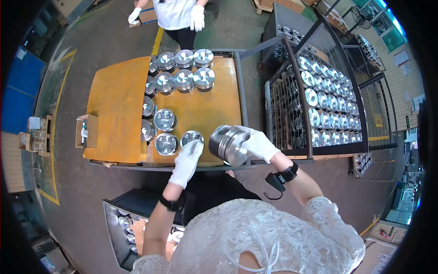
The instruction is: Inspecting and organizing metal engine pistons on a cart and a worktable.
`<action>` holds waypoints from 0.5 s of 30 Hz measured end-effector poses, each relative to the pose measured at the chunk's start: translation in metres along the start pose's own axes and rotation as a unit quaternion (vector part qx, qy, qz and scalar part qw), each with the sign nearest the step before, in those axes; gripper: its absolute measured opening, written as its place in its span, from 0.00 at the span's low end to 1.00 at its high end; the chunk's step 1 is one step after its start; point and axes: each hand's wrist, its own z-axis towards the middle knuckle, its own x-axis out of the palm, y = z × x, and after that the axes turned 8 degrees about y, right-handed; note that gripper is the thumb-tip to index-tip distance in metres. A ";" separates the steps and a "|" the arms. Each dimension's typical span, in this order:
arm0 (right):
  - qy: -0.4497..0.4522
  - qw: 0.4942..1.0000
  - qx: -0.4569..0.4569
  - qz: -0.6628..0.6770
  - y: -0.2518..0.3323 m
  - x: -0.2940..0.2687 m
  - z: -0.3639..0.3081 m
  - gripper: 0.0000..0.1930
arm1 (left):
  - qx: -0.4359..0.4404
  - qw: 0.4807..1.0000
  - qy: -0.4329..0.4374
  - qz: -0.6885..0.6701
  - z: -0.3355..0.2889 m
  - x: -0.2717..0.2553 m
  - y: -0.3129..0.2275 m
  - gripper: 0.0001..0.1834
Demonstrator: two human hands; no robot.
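In my white-gloved right hand (261,145) is a large metal piston (229,144), tilted on its side above the table's near edge, its ring grooves showing. My left hand (187,164), gloved too, has its fingers closed on the near side of another piston (191,136) at the table's front. Two more pistons stand just left of it, one nearer (166,144) and one farther (165,119). Several others stand in rows at the table's far side, such as this piston (203,78). The underside of my left fingers is hidden.
An orange-brown sheet (116,109) covers the table's left part, with a small cardboard box (86,131) at its edge. To the right stands a metal rack (310,150) full of pistons. A dark bin (119,228) with pistons sits below left. Another person (175,16) stands beyond the table.
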 end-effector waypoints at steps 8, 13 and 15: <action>-0.012 0.874 -0.197 -0.444 0.088 -0.042 -0.099 0.27 | -0.210 0.782 0.189 -0.555 -0.029 0.078 -0.081 0.29; -0.095 0.977 -0.191 -0.002 0.054 -0.062 -0.123 0.20 | -0.135 0.742 0.170 -0.635 -0.033 0.097 -0.082 0.25; -0.098 0.969 -0.108 0.200 0.024 -0.063 -0.138 0.22 | -0.124 0.751 0.177 -0.625 -0.023 0.100 -0.088 0.23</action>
